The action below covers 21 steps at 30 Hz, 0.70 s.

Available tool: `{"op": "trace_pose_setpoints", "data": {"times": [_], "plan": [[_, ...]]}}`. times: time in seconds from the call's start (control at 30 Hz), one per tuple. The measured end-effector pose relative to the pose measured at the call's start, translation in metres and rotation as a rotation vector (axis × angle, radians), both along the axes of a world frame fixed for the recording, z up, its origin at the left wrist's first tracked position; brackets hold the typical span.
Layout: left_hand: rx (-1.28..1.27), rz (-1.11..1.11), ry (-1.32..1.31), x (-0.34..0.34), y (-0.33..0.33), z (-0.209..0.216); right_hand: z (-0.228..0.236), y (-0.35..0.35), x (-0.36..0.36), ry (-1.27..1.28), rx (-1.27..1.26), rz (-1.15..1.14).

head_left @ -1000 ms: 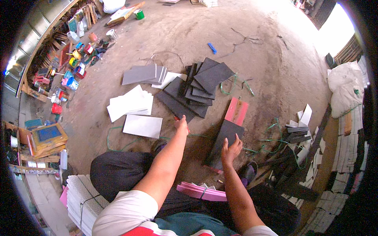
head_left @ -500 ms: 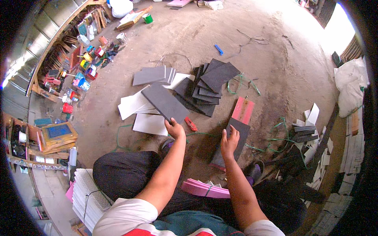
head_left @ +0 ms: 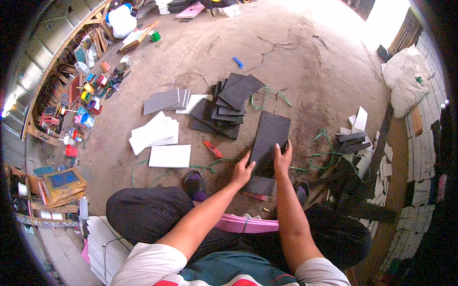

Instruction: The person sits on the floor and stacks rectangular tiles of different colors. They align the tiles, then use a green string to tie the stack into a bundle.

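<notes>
A dark grey rectangular sheet, foam-like in look, lies lengthwise between my hands. My left hand grips its near left edge, and my right hand holds the right edge with the thumb on top. Under its near end another dark sheet shows, with a sliver of the red board below that. Left of my hands, a red-handled cutter rests on the floor. Beyond it is a loose pile of dark sheets.
White sheets and grey sheets lie at the left. Offcuts and green string are on the right. A pink bundle sits at my lap. Paint pots and wooden frames line the left wall.
My left hand has brought the dark sheet rightward from above the white sheets, onto the stack at my right hand. Both hands now hold it. The view has shifted slightly.
</notes>
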<state>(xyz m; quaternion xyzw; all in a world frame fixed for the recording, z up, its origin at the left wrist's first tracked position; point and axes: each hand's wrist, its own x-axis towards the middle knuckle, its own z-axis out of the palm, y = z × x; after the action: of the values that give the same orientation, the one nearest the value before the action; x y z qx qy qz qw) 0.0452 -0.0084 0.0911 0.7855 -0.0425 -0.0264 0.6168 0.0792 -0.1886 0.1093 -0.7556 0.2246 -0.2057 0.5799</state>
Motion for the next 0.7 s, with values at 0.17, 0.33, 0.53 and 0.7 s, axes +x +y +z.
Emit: {"op": "trace_pose_setpoints", "data": {"times": [0.17,0.33,0.53,0.7], "plan": [[0.222,0.043,-0.179,-0.005,-0.013,-0.003,-0.043,-0.02,-0.034,0.096,-0.058,-0.045],[0.297,0.018,-0.06,-0.002,-0.001,-0.013,-0.028,0.015,-0.061,0.381,-0.245,-0.114],[0.409,-0.01,-0.014,-0.013,-0.003,-0.017,-0.028,0.019,-0.069,0.497,-0.318,-0.134],[0.407,-0.01,-0.006,-0.013,-0.001,-0.023,-0.041,0.018,-0.068,0.516,-0.409,-0.116]]}}
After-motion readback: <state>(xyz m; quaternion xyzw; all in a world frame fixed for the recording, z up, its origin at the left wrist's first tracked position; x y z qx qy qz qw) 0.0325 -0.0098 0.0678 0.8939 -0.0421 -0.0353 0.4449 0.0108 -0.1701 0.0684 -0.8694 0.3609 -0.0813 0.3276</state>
